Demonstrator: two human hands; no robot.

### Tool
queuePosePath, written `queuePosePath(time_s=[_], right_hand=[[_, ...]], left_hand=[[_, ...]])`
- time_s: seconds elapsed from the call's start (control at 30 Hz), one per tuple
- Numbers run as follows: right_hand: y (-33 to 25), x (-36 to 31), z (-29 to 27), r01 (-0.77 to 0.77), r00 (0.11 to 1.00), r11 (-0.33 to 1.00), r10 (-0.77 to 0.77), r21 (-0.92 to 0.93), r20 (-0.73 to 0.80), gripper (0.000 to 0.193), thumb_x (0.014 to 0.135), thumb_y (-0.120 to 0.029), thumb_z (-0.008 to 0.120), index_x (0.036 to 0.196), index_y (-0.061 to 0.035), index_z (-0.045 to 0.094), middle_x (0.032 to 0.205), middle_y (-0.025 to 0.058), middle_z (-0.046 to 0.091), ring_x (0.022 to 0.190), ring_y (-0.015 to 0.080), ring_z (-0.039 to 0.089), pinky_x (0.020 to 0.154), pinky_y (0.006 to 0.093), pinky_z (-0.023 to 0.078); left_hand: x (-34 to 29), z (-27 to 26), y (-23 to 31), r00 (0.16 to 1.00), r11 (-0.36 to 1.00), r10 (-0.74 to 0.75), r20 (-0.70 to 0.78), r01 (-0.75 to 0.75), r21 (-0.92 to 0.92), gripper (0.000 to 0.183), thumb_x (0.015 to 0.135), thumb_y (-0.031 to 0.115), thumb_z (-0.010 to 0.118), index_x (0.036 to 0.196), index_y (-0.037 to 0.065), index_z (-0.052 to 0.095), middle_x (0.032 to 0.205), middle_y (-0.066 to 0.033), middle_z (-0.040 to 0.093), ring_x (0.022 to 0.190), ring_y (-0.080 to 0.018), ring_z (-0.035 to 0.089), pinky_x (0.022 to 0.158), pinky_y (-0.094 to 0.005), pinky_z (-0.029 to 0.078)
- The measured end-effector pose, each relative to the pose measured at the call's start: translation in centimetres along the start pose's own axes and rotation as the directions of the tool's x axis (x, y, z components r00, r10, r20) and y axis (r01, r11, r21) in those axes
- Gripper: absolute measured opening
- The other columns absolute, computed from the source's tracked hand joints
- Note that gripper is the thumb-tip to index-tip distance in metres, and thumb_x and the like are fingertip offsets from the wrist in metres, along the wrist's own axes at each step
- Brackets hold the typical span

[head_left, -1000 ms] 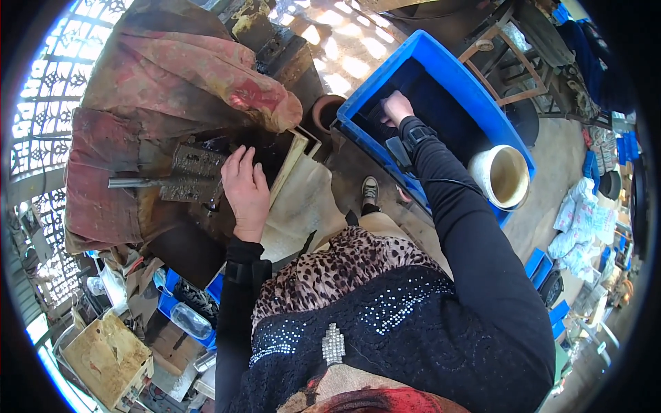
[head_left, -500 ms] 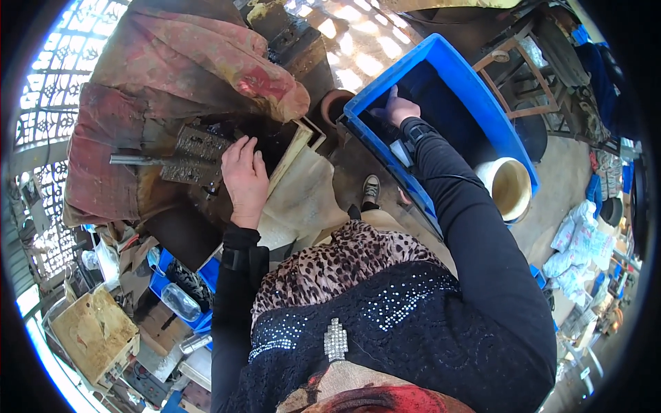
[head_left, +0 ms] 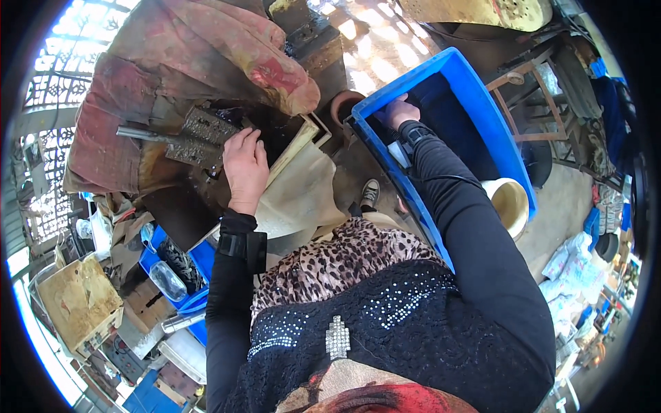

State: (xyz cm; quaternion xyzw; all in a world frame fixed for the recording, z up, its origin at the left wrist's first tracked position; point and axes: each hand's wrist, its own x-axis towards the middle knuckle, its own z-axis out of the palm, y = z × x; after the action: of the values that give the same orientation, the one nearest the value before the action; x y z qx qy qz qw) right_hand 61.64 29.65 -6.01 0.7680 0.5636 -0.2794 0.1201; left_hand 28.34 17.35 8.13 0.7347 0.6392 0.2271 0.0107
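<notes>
While the left hand [head_left: 244,168] lies palm down with its fingers pressed side by side, it rests on the dark work surface just beside an ornate grey metal plate [head_left: 200,134], fingertips touching or nearly touching the plate's near edge. That plate, patterned in relief, sits flat in the middle of the workplace, and a steel bar [head_left: 148,134] runs out from under it on the side away from the hand. Behind the plate, a big stained red-and-tan cloth [head_left: 206,48] is heaped over whatever stands there. On the hand's other side from the plate, a pale wooden frame [head_left: 299,144] leans at an angle, with a sheet of tan leather or paper [head_left: 303,196] spreading below it toward the person's leopard-print lap.

Further from the plate, past the frame and a small clay pot [head_left: 342,104], the right hand [head_left: 401,112] reaches into a blue plastic crate [head_left: 482,117]; its fingers are curled down over the crate's near rim or something inside, and whether they grip anything cannot be told. A black band with a small device sits on that wrist. Beyond the crate, a cream bucket [head_left: 511,203] stands on the ground. On the plate's far side from the crate, lower down, lie a clear plastic bottle [head_left: 167,280] in a blue tub and a worn wooden box [head_left: 79,299].
</notes>
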Motion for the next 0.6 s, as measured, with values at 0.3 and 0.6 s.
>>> queuePosePath(time_s=[0.3,0.6], right_hand=[[-0.3,-0.8,-0.1,-0.009,0.999,1.0,0.009,-0.002,0.045,0.12,0.075,-0.066,0.07,0.144,0.0154,0.014,0.117,0.0206,0.066,0.105,0.0315,0.067,0.089,0.0385,0.052],[2.7,1.4,2.8,0.318,0.947,0.947,-0.315,0.043,-0.069,0.072,0.091,-0.052,0.059,0.13,0.007,0.049,0.115,0.0285,0.063,0.105,0.0442,0.062,0.091,0.0468,0.049]], left_hand=[[0.1,0.2,-1.3,1.0,1.0,0.0,0.009,0.0,0.004,0.021,0.086,0.01,0.061,0.104,0.002,0.068,0.109,-0.0139,0.065,0.103,-0.0333,0.059,0.092,-0.0421,0.047],[-1.0,0.1,-3.2,0.997,0.999,0.04,-0.064,-0.041,-0.013,0.018,0.084,0.008,0.06,0.097,0.002,0.069,0.106,-0.0148,0.067,0.099,-0.034,0.061,0.089,-0.0436,0.048]])
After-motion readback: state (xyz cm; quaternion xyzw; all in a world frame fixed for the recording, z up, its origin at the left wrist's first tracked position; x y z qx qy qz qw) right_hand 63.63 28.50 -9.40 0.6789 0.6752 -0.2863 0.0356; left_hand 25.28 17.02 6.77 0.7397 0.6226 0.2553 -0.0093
